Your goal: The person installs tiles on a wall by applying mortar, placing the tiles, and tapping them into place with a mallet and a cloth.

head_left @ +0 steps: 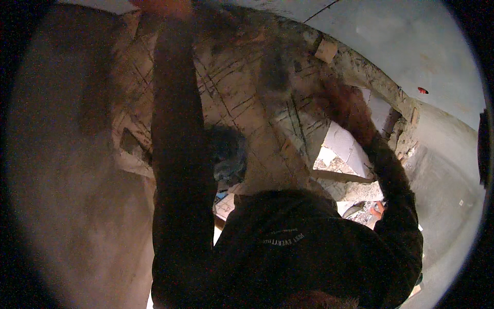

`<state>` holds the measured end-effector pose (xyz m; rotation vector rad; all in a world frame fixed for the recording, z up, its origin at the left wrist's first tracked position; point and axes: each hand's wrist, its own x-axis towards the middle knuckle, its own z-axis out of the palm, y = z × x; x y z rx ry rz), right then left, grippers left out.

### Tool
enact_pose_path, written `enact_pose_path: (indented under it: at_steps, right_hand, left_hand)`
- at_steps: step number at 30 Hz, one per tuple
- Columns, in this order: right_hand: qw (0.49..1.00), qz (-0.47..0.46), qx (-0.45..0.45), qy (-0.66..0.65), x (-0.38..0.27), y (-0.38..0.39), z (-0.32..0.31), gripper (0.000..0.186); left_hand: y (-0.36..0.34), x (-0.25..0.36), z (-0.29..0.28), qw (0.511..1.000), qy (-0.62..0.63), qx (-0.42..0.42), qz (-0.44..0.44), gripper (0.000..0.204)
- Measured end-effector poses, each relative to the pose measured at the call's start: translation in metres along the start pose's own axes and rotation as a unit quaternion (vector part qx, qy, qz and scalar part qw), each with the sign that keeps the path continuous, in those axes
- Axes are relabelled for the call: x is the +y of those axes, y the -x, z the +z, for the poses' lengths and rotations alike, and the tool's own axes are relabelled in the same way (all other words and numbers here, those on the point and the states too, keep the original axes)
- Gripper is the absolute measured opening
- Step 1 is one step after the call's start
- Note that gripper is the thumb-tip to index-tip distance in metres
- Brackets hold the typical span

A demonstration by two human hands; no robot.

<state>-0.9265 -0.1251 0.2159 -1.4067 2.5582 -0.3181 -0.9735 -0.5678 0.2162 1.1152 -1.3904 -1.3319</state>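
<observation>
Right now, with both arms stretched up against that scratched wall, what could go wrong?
Three risks, as far as the blurred view shows. The scored plaster wall looks rough and patchy, so bits might flake down toward the face. The left hand is at the frame's top edge, mostly out of sight, so its hold is unclear. Rubble lies below near the foot, a possible trip hazard.

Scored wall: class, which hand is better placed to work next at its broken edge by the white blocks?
Probably the right. The right hand, blurred, is at the scored wall just beside that edge and the white blocks. The left hand is stretched up to the picture's top rim, far away.
</observation>
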Motion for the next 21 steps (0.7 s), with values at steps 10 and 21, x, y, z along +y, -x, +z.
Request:
enact_pose_path:
  at_steps: [10, 21]
  right_hand:
    - [0.977, -0.051, -0.016, 0.205, 0.048, -0.073, 0.028, 0.055]
    - [0.975, -0.115, 0.023, 0.19, 0.009, -0.107, 0.011, 0.029]
  left_hand:
    - [0.019, 0.043, -0.043, 0.9, 0.227, -0.353, 0.119, 0.065]
    - [-0.024, -0.016, -0.064, 0.952, -0.02, -0.088, 0.291, 0.07]
